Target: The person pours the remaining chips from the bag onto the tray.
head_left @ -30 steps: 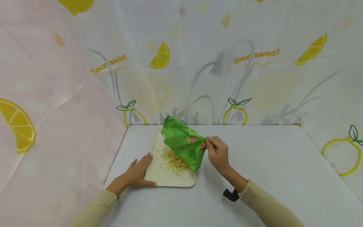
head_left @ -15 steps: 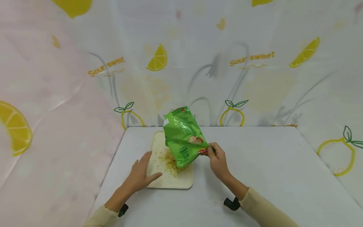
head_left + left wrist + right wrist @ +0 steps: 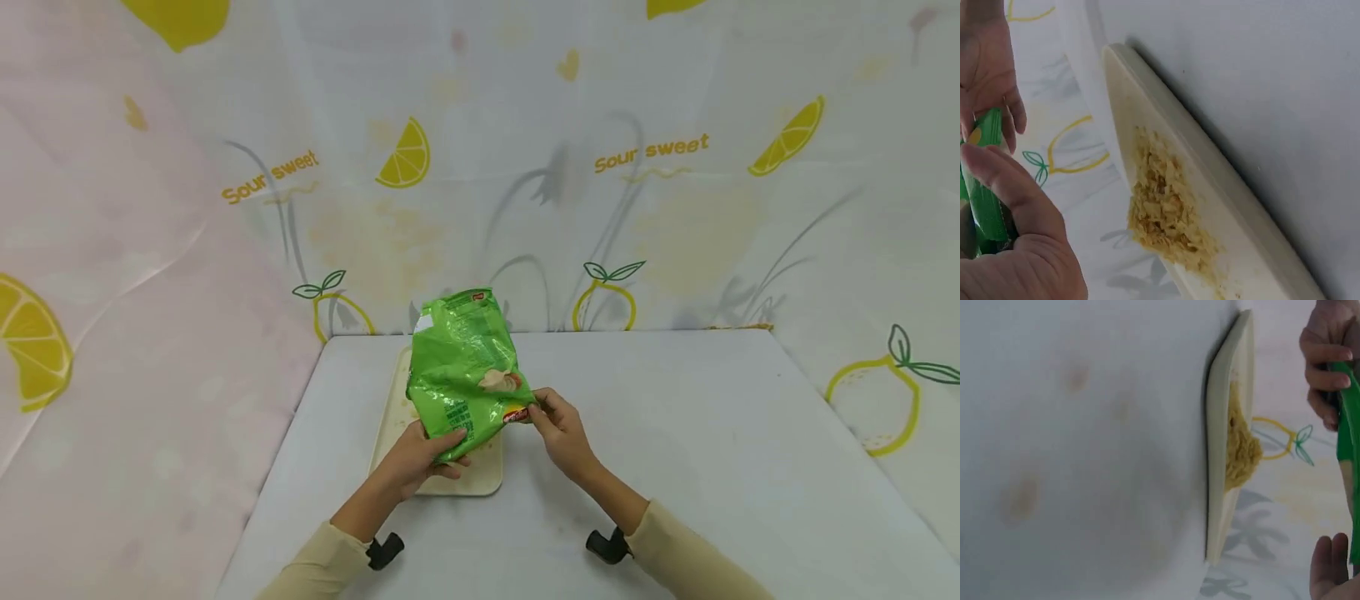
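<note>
A shiny green chip bag [image 3: 461, 367] is held up over the cream tray [image 3: 491, 482], tilted, its printed side toward me. My left hand [image 3: 420, 454] grips the bag's lower left corner, thumb across the front and fingers behind. Between thumb and fingers my right hand [image 3: 564, 435] pinches its lower right corner, near the red logo. On the tray lies a heap of yellowish crushed chips [image 3: 1163, 209], mostly hidden behind the bag in the head view. The right wrist view shows the heap low and loose, with both hands on the bag [image 3: 1349, 425] above.
The tray lies on a white-covered table [image 3: 660, 450], toward its left side. A lemon-print curtain [image 3: 487, 167] hangs behind the table and along its left. Black camera mounts [image 3: 606, 546] stick out from both wrists, low over the tabletop.
My left hand has left the tray's left edge and taken hold of the bag's lower left corner. The bag has turned more upright and its front shows wider; my right hand keeps its pinch.
</note>
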The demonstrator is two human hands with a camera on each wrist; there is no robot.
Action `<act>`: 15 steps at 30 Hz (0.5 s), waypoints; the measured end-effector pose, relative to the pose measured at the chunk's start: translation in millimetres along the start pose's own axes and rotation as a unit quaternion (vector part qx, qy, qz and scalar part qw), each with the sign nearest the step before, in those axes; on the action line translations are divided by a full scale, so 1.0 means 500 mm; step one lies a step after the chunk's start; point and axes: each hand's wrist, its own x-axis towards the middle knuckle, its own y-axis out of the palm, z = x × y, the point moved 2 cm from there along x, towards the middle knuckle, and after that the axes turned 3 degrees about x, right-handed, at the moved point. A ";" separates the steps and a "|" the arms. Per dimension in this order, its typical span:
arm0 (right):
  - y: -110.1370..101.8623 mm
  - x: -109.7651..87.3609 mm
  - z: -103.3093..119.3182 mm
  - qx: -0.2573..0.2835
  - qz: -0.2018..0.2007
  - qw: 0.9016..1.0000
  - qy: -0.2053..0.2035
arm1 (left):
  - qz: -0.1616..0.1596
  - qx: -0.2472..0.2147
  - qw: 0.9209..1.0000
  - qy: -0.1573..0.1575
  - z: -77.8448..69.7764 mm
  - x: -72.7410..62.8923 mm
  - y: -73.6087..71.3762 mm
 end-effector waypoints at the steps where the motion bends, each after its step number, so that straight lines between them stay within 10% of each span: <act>1: -0.003 0.001 0.002 -0.039 0.003 0.999 -0.005 | -0.014 0.023 1.000 0.010 -0.002 -0.001 -0.001; 8: -0.019 0.036 0.030 -0.126 0.016 0.991 -0.038 | -0.085 0.198 0.965 0.149 -0.035 -0.005 -0.010; 15: -0.024 0.048 0.041 -0.063 -0.020 0.997 -0.028 | -0.090 0.182 0.957 0.207 -0.052 -0.006 0.002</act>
